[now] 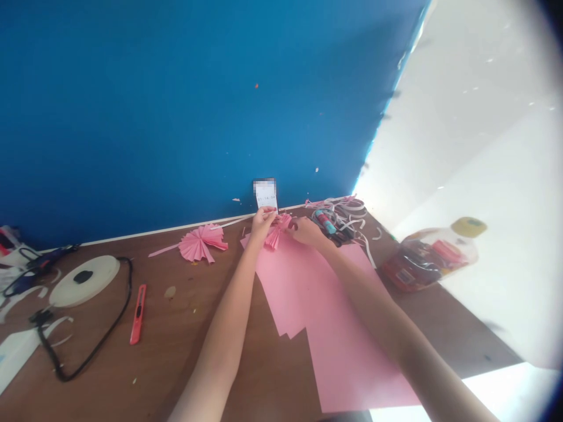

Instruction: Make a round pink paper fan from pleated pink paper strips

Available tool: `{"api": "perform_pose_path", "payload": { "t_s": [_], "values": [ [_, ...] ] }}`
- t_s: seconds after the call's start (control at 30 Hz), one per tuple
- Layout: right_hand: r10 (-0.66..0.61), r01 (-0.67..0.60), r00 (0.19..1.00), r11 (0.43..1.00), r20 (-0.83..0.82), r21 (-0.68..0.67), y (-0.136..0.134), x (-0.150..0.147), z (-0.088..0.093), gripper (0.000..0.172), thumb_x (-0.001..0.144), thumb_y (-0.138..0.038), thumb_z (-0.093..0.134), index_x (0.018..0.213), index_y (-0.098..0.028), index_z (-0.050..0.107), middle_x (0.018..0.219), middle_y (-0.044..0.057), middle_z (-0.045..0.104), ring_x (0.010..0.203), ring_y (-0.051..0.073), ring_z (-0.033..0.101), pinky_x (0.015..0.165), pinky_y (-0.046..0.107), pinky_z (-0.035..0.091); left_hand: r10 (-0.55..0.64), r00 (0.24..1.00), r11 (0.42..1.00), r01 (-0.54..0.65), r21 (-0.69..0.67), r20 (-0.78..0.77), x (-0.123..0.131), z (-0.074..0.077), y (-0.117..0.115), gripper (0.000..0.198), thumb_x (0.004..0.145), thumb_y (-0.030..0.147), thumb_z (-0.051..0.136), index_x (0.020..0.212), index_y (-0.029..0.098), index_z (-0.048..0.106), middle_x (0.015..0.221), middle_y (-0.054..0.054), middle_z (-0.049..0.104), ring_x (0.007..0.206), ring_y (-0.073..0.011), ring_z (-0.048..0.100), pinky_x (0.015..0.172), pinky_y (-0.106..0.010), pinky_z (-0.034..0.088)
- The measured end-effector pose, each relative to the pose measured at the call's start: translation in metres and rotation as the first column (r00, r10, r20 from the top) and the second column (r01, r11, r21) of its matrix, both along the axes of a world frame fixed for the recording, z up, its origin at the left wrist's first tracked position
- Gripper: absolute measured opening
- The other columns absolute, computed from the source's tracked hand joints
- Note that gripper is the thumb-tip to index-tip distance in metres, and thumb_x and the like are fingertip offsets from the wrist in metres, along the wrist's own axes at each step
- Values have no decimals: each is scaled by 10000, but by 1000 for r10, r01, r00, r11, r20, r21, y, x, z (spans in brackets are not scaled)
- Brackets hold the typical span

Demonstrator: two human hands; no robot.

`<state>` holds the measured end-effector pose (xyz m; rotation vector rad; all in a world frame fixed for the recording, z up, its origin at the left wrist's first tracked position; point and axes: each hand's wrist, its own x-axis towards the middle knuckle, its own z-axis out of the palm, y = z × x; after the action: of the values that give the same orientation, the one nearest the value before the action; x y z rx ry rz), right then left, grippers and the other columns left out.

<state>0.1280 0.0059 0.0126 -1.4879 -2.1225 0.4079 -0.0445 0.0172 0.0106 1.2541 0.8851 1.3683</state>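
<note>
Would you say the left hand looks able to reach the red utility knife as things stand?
Probably yes: bare table lies between left hand and red utility knife, though the hand grips pleated pink paper.

Matt pink paper sheets (316,305), a pleated paper fan (276,234) — the table (185,334) looks like smooth wood.

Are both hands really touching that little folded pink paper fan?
Touching. The head view shows the left hand and right hand gripping the folded pink fan from either side, fingers overlapping its pleats.

The pleated fan (278,233) is partly hidden; the white card (266,200) is partly blurred.
</note>
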Motion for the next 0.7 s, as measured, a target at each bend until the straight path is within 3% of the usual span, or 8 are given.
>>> {"api": "perform_pose_path", "payload": {
  "t_s": [0.13,0.33,0.43,0.53,0.6,0.7],
  "values": [
    [114,-117,987,993,116,20,-7,-2,-1,181,824,-303,519,876,-197,656,849,75,681,788,197,588,659,266,346,-34,999,999,34,-14,21,2,-2,0,331,761,378,653,993,175,533,801,-58,656,718,-141,642,735,-296,506],
    [86,-91,991,995,102,43,-6,-2,1,153,803,-197,470,756,-169,613,784,77,659,712,174,556,637,270,325,2,992,999,5,-54,129,-1,-6,3,327,738,365,683,965,171,548,809,-51,660,726,-125,637,748,-278,497],
    [37,-38,999,998,18,59,-4,-2,1,142,801,-213,455,763,-169,585,760,74,635,677,168,527,619,276,327,10,978,997,6,-78,209,-3,-8,3,319,732,340,696,959,173,547,808,-39,655,725,-112,634,743,-257,490],
    [63,-51,979,997,-196,66,-1,-3,-1,131,793,-224,452,768,-170,569,817,77,626,729,167,527,659,277,360,19,955,993,17,-119,297,-6,-11,4,299,721,302,713,938,175,551,777,-16,636,709,-94,622,717,-229,483],
    [83,-124,887,990,-455,-61,2,-4,-3,162,801,-266,447,779,-170,576,840,73,628,721,155,534,636,268,379,24,928,988,35,-152,371,-8,-13,5,291,709,266,726,924,180,551,757,5,614,683,-77,606,710,-221,485],
    [-29,-327,592,905,-806,-272,4,-5,-6,217,793,-367,488,839,-182,590,883,67,647,631,127,533,496,235,340,18,893,984,64,-166,450,-9,-16,6,289,704,229,731,930,187,554,738,29,584,609,-48,560,688,-211,490]
  ]
}}
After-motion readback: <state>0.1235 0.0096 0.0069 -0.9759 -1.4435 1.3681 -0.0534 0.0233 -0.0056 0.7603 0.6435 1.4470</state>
